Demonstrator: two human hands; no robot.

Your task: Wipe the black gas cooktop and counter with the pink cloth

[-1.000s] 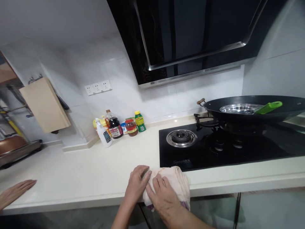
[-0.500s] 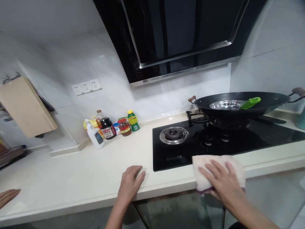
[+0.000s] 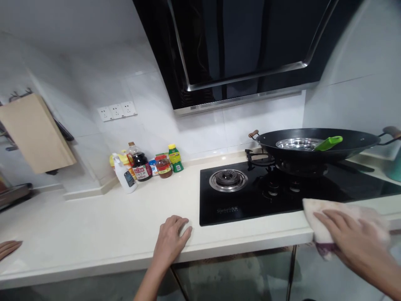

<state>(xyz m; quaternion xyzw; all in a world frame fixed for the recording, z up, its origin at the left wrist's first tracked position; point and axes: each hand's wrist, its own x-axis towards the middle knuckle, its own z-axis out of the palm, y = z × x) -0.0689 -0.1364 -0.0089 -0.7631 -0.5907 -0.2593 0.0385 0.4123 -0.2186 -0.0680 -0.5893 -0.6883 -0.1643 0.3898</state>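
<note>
My right hand (image 3: pixel 357 240) presses a white cloth (image 3: pixel 318 213) with a purple edge against the counter's front edge, right of centre, just below the black glass gas hob (image 3: pixel 250 213). Some of the cloth hangs over the edge, and the hand is slightly blurred. My left hand (image 3: pixel 171 238) rests on the pale countertop (image 3: pixel 125 225) to the left of the hob. Its thumb and fingers are apart and bent, with nothing between them. On the hob's right half sits a black wok (image 3: pixel 347 146) holding a steel perforated dish (image 3: pixel 294 144) and a green-handled utensil (image 3: pixel 328 143).
Against the wall stand a white spray bottle (image 3: pixel 125 175), a dark sauce bottle (image 3: pixel 140 165), a red-lidded jar (image 3: pixel 163 167) and a green bottle (image 3: pixel 175 159). Another person's hand (image 3: pixel 9 248) lies at the left edge. A range hood (image 3: pixel 250 50) hangs above the hob.
My right hand has slid the cloth to the right along the counter's front edge. My left hand stays in place. The view has shifted slightly.
</note>
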